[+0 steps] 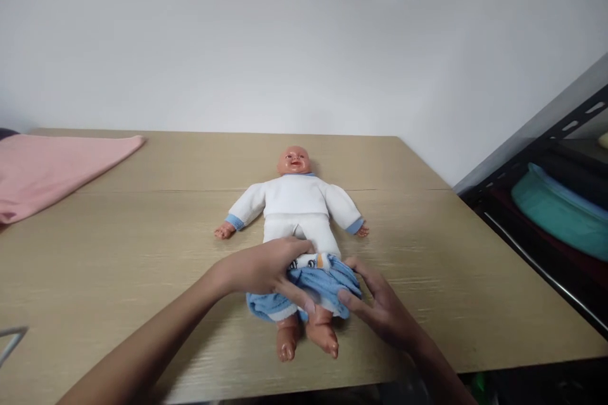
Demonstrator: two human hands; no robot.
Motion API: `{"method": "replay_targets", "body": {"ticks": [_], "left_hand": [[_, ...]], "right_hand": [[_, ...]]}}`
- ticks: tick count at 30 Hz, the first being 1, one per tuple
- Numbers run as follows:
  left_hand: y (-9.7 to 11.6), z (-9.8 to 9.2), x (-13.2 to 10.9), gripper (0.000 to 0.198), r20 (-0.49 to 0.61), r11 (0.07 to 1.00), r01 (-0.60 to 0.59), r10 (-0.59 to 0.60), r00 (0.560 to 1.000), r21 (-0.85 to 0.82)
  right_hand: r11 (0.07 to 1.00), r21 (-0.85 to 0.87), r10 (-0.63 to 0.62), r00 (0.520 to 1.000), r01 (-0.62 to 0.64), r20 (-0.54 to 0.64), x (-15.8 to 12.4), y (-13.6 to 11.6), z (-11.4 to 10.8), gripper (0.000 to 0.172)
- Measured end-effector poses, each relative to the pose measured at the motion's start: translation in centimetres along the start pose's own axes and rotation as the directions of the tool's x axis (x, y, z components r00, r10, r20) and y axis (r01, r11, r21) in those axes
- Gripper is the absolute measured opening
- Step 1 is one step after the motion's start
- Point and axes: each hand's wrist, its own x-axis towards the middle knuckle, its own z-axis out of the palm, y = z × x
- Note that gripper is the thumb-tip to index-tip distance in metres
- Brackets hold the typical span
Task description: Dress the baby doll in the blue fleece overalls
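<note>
A baby doll point(295, 193) in a white top with blue cuffs lies on its back, feet toward me. Bunched around its lower legs are blue pants point(327, 281), whose light band carries a small dark and orange print. My left hand point(270, 266) reaches over the doll's legs, with its fingers near the band and its thumb down by the shin, the blue cloth between them. On the other side my right hand point(380, 304) pinches the right edge of the pants between thumb and fingers. The doll's bare feet point(323, 336) stick out below the cloth.
The doll lies on a wooden table point(166, 253) that meets a white wall point(213, 57) at the back. Pink cloth point(52, 168) rests at the far left. To the right stands a dark shelf rack point(536, 253) holding a teal folded item point(560, 212).
</note>
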Motion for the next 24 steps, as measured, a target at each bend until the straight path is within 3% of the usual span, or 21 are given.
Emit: {"method": "replay_targets", "body": {"ticks": [3,7,9,13,15,18,22,24], "left_hand": [[0.5,0.6,-2.5,0.057,-0.109,0.994,0.098,-0.093,0.990,0.041],[-0.6,1.4,-6.3,0.057,-0.232,0.956,0.287,-0.294,0.927,-0.064],[-1.8,2.1,-7.8,0.052,-0.233,0.940,0.288,-0.326,0.916,-0.186],[-4.2,3.9,-9.4,0.034,-0.262,0.918,0.158,-0.264,0.928,-0.363],[-4.9,4.9,-9.5,0.028,-0.340,0.918,0.102,-0.243,0.908,-0.382],[-5.6,5.9,-8.8,0.025,-0.513,0.940,0.035,-0.216,0.831,-0.339],[-6.7,6.1,-6.6,0.022,-0.594,0.933,-0.048,-0.188,0.782,-0.358],[-7.4,5.9,-5.3,0.027,-0.647,0.926,-0.035,-0.234,0.726,-0.375]], "right_hand": [[0.997,0.070,0.011,0.994,-0.018,0.107,2.0,-0.3,-0.6,0.040],[0.990,0.142,-0.016,0.995,0.002,0.098,4.3,0.2,-1.4,0.041],[0.987,0.159,-0.028,0.997,0.017,0.068,5.2,0.6,-1.6,0.042],[0.988,0.155,-0.020,1.000,0.020,-0.004,6.8,1.1,-1.3,0.040],[0.991,0.099,-0.087,0.995,0.091,-0.047,7.5,1.1,-1.2,0.037],[0.974,0.023,-0.221,0.968,0.226,-0.119,8.6,1.1,-0.9,0.032],[0.982,0.026,-0.182,0.969,0.189,-0.164,10.3,1.7,-0.2,0.030],[0.985,0.019,-0.164,0.967,0.170,-0.193,11.1,2.3,0.2,0.031]]}}
